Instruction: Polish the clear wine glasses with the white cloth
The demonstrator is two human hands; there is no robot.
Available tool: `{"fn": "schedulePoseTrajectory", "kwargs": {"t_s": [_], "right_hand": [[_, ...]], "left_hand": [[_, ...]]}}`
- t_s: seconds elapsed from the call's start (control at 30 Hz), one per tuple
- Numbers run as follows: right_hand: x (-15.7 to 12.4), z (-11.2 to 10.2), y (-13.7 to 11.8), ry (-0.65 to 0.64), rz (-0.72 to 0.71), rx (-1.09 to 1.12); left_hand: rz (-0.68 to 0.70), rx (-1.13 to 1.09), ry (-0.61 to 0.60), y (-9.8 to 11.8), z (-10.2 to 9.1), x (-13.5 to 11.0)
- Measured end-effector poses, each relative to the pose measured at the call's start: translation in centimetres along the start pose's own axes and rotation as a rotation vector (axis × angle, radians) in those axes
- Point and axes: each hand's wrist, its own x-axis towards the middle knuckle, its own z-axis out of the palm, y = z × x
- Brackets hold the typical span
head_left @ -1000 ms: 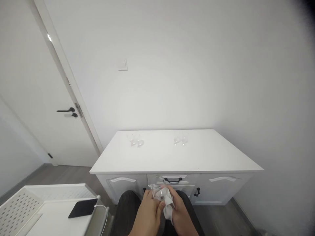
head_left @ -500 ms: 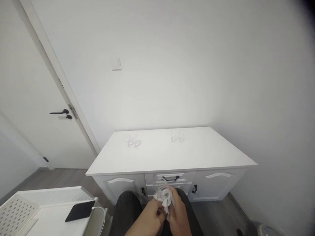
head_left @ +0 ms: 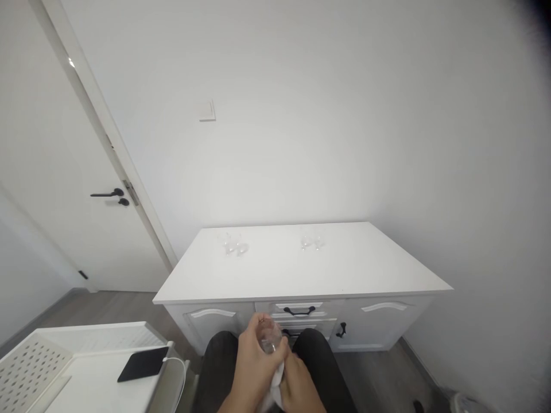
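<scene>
My left hand (head_left: 253, 361) is closed around a small clear glass (head_left: 269, 338), held above my lap near the bottom middle of the head view. My right hand (head_left: 299, 387) sits just below and to the right, closed on a white cloth (head_left: 275, 383) that shows between the two hands. Both hands are over my dark trousers (head_left: 314, 355).
A white cabinet (head_left: 365, 275) stands ahead with two pairs of small clear glasses on top (head_left: 235, 246) (head_left: 313, 242) and black drawer handles (head_left: 299, 311). At the lower left a white perforated tray table (head_left: 34, 361) carries a black phone (head_left: 143, 363) with a white cable. A white door (head_left: 64, 189) is at left.
The cloth that covered the glass has dropped lower between my hands, leaving the glass bare in my left hand. My right hand moved down. The camera swung slightly.
</scene>
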Motion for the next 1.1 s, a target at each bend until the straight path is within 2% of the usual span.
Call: {"fn": "schedulePoseTrajectory", "kwargs": {"t_s": [0.03,0.1,0.2,0.27,0.3,0.33,0.4,0.43,0.47,0.5,0.63,0.67,0.7,0.73,0.83,0.87,0.9,0.93,1.03,1.1], "right_hand": [[0.1,-0.1,0.0,0.032,-0.054,-0.107],[0.2,-0.2,-0.1,0.001,-0.031,-0.076],[-0.2,-0.6,-0.3,-0.292,0.114,0.162],[-0.6,-0.6,-0.4,-0.435,0.175,0.251],[-0.8,-0.4,-0.4,-0.407,0.155,0.238],[-0.8,-0.1,-0.4,-0.314,0.103,0.187],[-0.8,0.8,-0.1,-0.041,-0.037,0.032],[-0.7,1.3,0.0,0.085,-0.095,-0.042],[-0.6,1.8,0.1,0.147,-0.124,-0.082],[-0.5,2.1,0.2,0.116,-0.114,-0.072],[-0.4,2.2,-0.6,-0.353,0.148,0.248],[-0.4,2.0,-1.1,-0.418,0.202,0.304],[-0.4,1.8,-1.5,-0.426,0.224,0.314],[-0.3,1.5,-1.8,-0.38,0.206,0.271],[-0.1,1.2,-2.4,-0.069,-0.03,-0.042],[-0.1,1.3,-2.4,0.016,-0.107,-0.117],[-0.2,1.4,-2.5,0.054,-0.145,-0.139],[-0.5,1.5,-2.6,0.031,-0.129,-0.095],[-1.6,1.7,-3.3,-0.212,0.085,0.192],[-2.0,1.7,-4.2,-0.351,0.189,0.333]], "left_hand": [[0.039,0.01,0.042,0.2,-0.1,-0.3],[0.04,-0.082,0.011,0.7,-0.6,-0.5],[-0.082,-0.41,-0.258,1.5,-1.9,-0.5],[-0.11,-0.507,-0.379,2.0,-2.4,-0.6],[-0.088,-0.476,-0.351,2.2,-2.5,-0.7],[-0.055,-0.401,-0.266,2.4,-2.3,-0.9],[0.03,-0.216,-0.031,2.5,-1.9,-1.4],[0.067,-0.165,0.058,2.6,-1.7,-1.6],[0.08,-0.164,0.093,2.7,-1.6,-1.7],[0.065,-0.212,0.068,2.8,-1.7,-1.6],[-0.155,-0.591,-0.269,3.8,-3.0,-0.9],[-0.179,-0.635,-0.308,4.0,-3.3,-0.7],[-0.176,-0.628,-0.296,4.1,-3.5,-0.5],[-0.159,-0.575,-0.241,4.2,-3.5,-0.4],[-0.051,-0.324,0.001,3.8,-3.1,-0.5],[-0.006,-0.272,0.026,3.6,-3.0,-0.6],[0.029,-0.262,0.001,3.5,-2.9,-0.7],[0.039,-0.296,-0.06,3.5,-2.9,-0.7],[-0.066,-0.562,-0.304,3.9,-3.2,-0.8],[-0.115,-0.665,-0.38,4.4,-3.4,-0.8]]}}
